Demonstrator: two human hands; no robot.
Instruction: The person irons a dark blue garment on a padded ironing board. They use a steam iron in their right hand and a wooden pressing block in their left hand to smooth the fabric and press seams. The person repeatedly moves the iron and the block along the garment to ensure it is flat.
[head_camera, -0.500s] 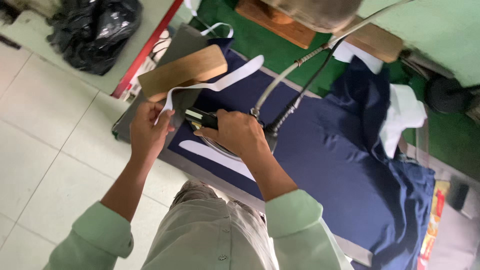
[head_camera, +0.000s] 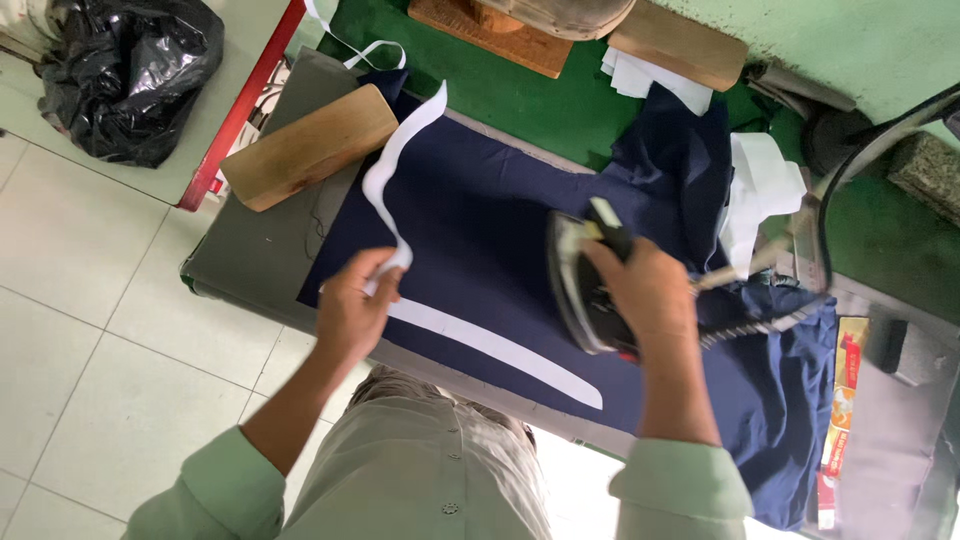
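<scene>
While the left hand (head_camera: 352, 310) pinches the white strip (head_camera: 400, 160) up and the right hand (head_camera: 640, 290) grips the iron (head_camera: 580, 285), the strip risks fusing crooked onto the cloth (head_camera: 480, 220).

Plain navy blue fabric (head_camera: 480, 220) lies over a grey worktop (head_camera: 250, 255), crossed by a white strip (head_camera: 395, 170). The iron (head_camera: 585, 290) is black. A tan wooden block (head_camera: 305, 145) sits beside green felt (head_camera: 520, 95); sleeves are pale green.
</scene>
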